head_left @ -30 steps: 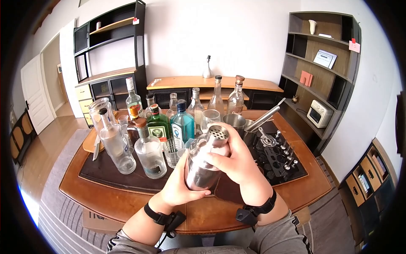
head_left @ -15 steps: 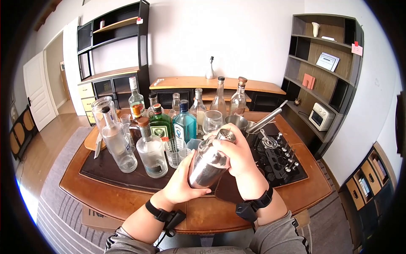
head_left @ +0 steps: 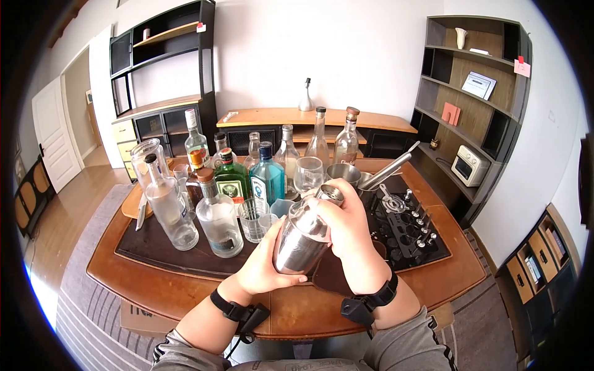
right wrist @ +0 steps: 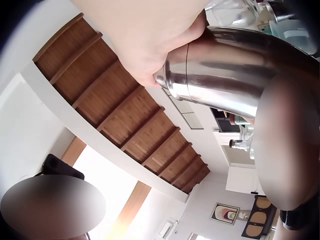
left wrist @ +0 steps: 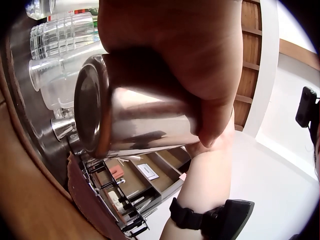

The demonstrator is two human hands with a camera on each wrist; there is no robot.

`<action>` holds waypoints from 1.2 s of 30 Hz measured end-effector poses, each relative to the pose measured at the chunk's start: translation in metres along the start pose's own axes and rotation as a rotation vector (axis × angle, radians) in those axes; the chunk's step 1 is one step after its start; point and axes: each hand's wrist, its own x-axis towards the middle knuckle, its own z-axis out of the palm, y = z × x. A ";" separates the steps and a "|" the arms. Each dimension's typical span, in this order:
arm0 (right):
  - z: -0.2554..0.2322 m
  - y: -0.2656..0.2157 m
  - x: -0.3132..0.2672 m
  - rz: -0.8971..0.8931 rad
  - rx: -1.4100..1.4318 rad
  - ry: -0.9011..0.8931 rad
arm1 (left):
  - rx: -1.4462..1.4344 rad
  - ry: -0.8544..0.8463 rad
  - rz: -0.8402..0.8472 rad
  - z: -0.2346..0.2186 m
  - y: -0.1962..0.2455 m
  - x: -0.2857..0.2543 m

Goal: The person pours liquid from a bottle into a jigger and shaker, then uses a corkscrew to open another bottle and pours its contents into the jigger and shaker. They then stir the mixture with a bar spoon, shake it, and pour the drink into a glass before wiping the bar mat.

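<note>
A steel cocktail shaker (head_left: 301, 245) is held over the front of the table, tilted with its top toward the upper right. My left hand (head_left: 261, 267) grips the lower body, thumb along the near side. Around the shoulder and strainer top (head_left: 330, 194) curl the fingers of my right hand (head_left: 351, 227). In the left wrist view the shaker's round base (left wrist: 91, 106) faces the camera, with the left hand (left wrist: 180, 45) wrapped over the body. The right wrist view shows a seam at the shaker's neck (right wrist: 176, 75), beside the right hand (right wrist: 150, 35).
Several bottles stand left and behind, including a clear cork-topped bottle (head_left: 219, 226), a green bottle (head_left: 232, 182) and a blue bottle (head_left: 267, 179). Tumblers (head_left: 250, 219) and a stemmed glass (head_left: 308, 175) sit nearby. At right are a mixing tin (head_left: 343, 174) and a black rack of bar tools (head_left: 405, 232).
The shaker has tilted further to the right, so the holes in its strainer top face me less. Both hands keep their hold on it, the right shifting slightly with the top.
</note>
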 end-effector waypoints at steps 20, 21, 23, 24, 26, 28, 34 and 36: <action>-0.012 -0.011 0.010 0.133 0.051 -0.017 | 0.027 0.059 0.056 0.007 -0.010 -0.005; -0.015 -0.011 0.011 0.112 0.028 -0.026 | 0.060 0.071 0.057 0.007 -0.011 -0.007; -0.022 -0.013 0.013 0.072 0.008 -0.053 | 0.136 0.081 0.069 0.007 -0.013 -0.011; -0.025 -0.016 0.014 0.017 0.037 -0.067 | 0.177 0.079 0.079 0.007 -0.012 -0.013; -0.032 -0.027 0.015 -0.054 0.025 -0.012 | 0.210 0.076 0.113 0.005 -0.012 -0.014; -0.040 -0.039 0.014 -0.175 -0.025 0.010 | 0.192 0.076 0.163 0.004 -0.011 -0.014; -0.044 -0.071 0.001 -0.216 -0.522 0.047 | -0.125 0.096 0.074 0.004 0.011 0.000; -0.049 -0.066 0.004 -0.371 -0.841 0.092 | -0.121 0.113 0.090 0.002 0.011 0.002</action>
